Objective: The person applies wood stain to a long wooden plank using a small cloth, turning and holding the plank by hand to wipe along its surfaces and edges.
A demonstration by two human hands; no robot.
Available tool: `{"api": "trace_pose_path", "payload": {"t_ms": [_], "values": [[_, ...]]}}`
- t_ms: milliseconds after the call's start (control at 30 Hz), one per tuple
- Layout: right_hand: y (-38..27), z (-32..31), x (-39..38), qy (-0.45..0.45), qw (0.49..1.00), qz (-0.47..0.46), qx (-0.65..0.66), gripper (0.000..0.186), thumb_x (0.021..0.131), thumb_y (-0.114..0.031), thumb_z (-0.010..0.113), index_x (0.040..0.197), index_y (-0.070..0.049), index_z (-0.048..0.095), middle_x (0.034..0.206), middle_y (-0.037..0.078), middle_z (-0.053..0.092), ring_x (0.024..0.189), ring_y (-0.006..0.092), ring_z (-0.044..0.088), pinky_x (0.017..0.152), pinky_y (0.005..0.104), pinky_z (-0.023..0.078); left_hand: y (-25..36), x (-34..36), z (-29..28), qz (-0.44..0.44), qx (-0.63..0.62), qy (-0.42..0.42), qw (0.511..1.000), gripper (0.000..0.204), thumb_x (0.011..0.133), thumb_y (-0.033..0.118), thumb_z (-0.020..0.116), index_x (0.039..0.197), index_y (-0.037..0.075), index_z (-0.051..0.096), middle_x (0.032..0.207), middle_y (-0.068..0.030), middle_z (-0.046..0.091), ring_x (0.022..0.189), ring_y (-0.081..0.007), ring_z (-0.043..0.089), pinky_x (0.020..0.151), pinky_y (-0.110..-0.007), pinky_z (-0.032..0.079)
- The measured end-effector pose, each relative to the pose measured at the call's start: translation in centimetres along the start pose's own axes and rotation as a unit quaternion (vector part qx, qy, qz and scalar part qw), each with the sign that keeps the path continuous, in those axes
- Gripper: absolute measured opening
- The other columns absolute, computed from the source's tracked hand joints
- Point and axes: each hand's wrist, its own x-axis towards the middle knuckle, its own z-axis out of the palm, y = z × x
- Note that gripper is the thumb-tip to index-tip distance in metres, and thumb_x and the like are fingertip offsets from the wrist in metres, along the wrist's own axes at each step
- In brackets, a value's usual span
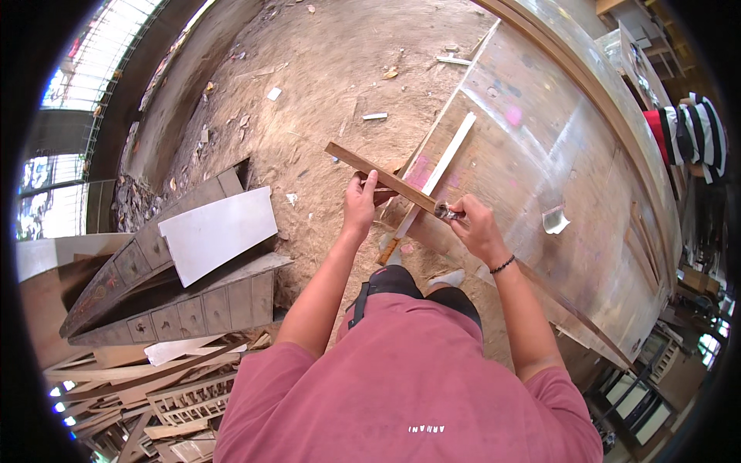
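My left hand (360, 202) grips a narrow brown wooden strip (386, 176) from below, thumb along it. My right hand (475, 225) is closed on a small shiny metal tool (448, 212) at the strip's right end; its exact kind is unclear. The strip crosses above a long white strip (457, 143) lying along the left side of a large paint-stained wooden board (556, 131). An orange-brown piece (388, 250) is below, near my feet. A crumpled pale piece (555, 221) lies on the board to the right of my right hand.
Dusty floor (285, 85) with scattered scraps. At left, grey angular panels (185, 316) with a white sheet (216, 231), above piled wood offcuts (170, 401). At upper right, a person in a striped shirt (691, 135) stands beyond the board's edge. Furniture pieces (648, 393) stand at lower right.
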Motion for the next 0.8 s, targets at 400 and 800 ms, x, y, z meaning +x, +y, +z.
{"api": "trace_pose_path", "payload": {"t_ms": [400,800], "values": [[-3.9,5.9,7.8,-0.007,0.994,-0.097,-0.055,0.022,0.080,0.000,0.072,0.095,0.001,0.056,0.094,0.017,0.058,0.094,0.0379,0.059,0.082,0.0462,0.050,-0.4,1.1,-2.7,-0.026,-0.049,-0.094,0.994,0.093,0.100,0.081,0.019,0.135,0.002,0.054,0.119,-0.0176,0.071,0.110,-0.0300,0.072,0.099,-0.044,0.057],[-8.7,14.2,19.7,-0.004,0.980,-0.182,-0.077,0.017,0.083,-0.003,0.071,0.094,0.001,0.057,0.096,0.019,0.061,0.098,0.0397,0.060,0.087,0.0473,0.051,0.0,0.6,-2.6,-0.027,-0.090,-0.132,0.987,0.125,0.081,0.098,0.006,0.156,0.003,0.037,0.122,-0.0217,0.070,0.114,-0.0335,0.070,0.108,-0.048,0.048]]}}
